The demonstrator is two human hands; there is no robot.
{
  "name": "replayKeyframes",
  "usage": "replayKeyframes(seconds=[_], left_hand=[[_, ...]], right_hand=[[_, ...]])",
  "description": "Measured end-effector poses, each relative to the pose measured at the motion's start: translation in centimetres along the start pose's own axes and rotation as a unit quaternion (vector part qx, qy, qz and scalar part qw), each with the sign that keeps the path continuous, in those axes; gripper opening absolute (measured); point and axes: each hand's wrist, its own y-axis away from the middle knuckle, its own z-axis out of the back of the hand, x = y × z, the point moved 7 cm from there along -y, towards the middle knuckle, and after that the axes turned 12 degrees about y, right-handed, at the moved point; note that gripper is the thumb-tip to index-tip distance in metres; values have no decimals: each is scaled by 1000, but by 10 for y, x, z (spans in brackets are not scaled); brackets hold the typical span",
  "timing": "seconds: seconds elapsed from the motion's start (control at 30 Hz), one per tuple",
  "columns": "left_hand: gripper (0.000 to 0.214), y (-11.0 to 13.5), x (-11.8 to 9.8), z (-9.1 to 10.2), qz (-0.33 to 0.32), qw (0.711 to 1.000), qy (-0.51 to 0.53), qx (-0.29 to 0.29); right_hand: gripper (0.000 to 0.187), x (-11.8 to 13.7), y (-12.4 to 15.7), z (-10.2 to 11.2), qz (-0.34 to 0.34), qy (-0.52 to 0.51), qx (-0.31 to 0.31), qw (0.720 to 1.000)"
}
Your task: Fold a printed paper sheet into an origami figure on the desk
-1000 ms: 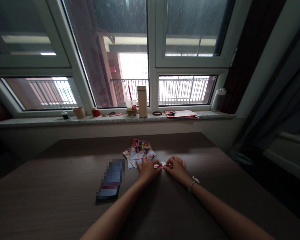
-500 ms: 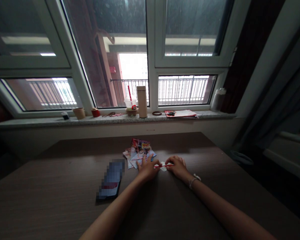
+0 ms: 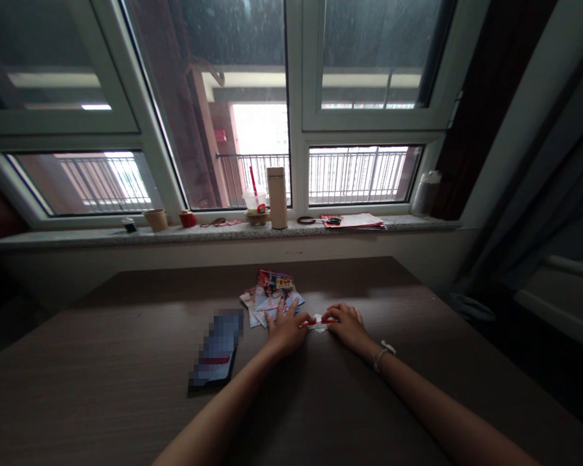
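Note:
A small red and white piece of folded paper (image 3: 319,325) lies on the table between my two hands. My left hand (image 3: 287,330) pinches its left end with thumb and forefinger, while the other fingers spread over colourful printed paper pieces (image 3: 272,299). At the right end, my right hand (image 3: 348,326) has its thumb and fingertips closed on the same red and white paper. A light band is tied round my right wrist. The fingertips partly cover the folds. To the left of my left arm lies a dark phone (image 3: 216,353) with a blurred-out screen.
The brown table (image 3: 102,362) reaches up to the wall below a window. On the stone sill (image 3: 208,233) stand a beige flask (image 3: 277,199), a drink cup with a red straw (image 3: 254,199), a paper cup (image 3: 156,220), and black-handled scissors (image 3: 332,221) on red and white sheets.
Both hands stay at nearly the same spot on the paper. The red strip between the fingertips looks slightly shifted, with more white showing in the middle.

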Motion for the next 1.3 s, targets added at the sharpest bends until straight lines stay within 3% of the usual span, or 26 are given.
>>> replayKeyframes(seconds=[0.27,0.47,0.6,0.83,1.3], left_hand=[[20,-1,-4,0,-27,996,-4,-81],[18,-4,-9,-1,-40,995,-11,-90],[18,-6,-8,3,-25,997,-5,-72],[22,-10,0,5,-6,1000,6,16],[29,-9,8,1,1,999,1,41]], right_hand=[[16,8,6,5,-8,22,-35,999],[14,12,7,10,-31,29,-40,998],[13,11,5,8,-36,18,-24,999],[16,3,-2,2,-36,2,7,999],[28,-5,-4,3,-16,-3,20,1000]])
